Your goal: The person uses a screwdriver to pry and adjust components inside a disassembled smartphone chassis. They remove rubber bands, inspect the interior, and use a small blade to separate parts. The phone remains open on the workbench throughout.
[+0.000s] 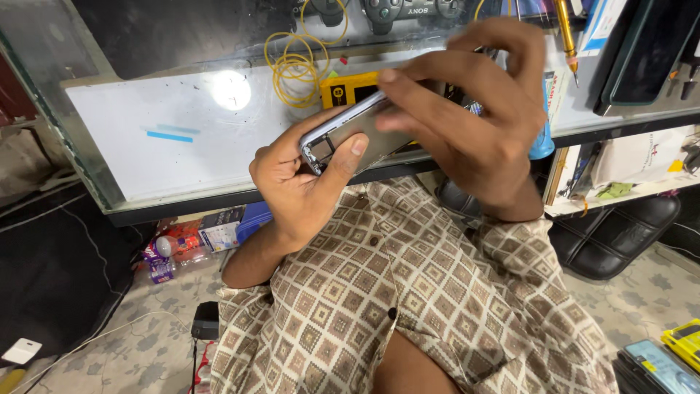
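At frame centre, above the tabletop [146, 157], my left hand [295, 182] gripped the phone [350, 131] by its edges; my right hand [474, 117] pinched its top. It looked light, stiff, slippery, fragile.

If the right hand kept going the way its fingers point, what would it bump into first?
Probably the left hand. The right hand reaches leftward along the silver phone both hands hold, so the left thumb gripping its end comes first, though depth is unclear.
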